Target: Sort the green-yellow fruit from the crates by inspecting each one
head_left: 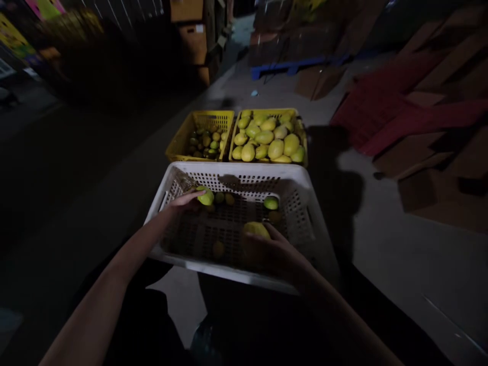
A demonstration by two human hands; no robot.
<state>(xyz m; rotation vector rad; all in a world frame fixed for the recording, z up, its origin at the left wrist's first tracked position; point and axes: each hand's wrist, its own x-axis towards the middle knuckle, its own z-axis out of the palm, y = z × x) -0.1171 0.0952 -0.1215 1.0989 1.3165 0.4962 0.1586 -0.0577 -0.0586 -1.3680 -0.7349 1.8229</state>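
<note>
On the left, a yellow crate [177, 147] stands on the floor just beyond the white crate [229, 273], with small dark, green and yellowish fruit [206, 142] lying inside it. The left hand [186, 199] reaches over the left side of the white crate and grasps a green fruit [206, 196], its fingers laid along the fruit's left side. Far behind, brown boxes [192, 44] are stacked up. Just right of the green fruit, two small fruits [224, 198] lie near the white crate's far wall, and a single small fruit [218, 249] lies at its near side. Right of the middle, the right hand [276, 246] grasps a larger yellow fruit [256, 230] within the white crate; its fingers are in deep shadow. Beyond, a second yellow crate [302, 127] is heaped with big yellow-green fruit [264, 137]. A bright green fruit [271, 203] lies in the white crate's far right part. Farther right are a blue pallet [292, 67], a red crate [381, 114] and cardboard boxes [442, 201].
</note>
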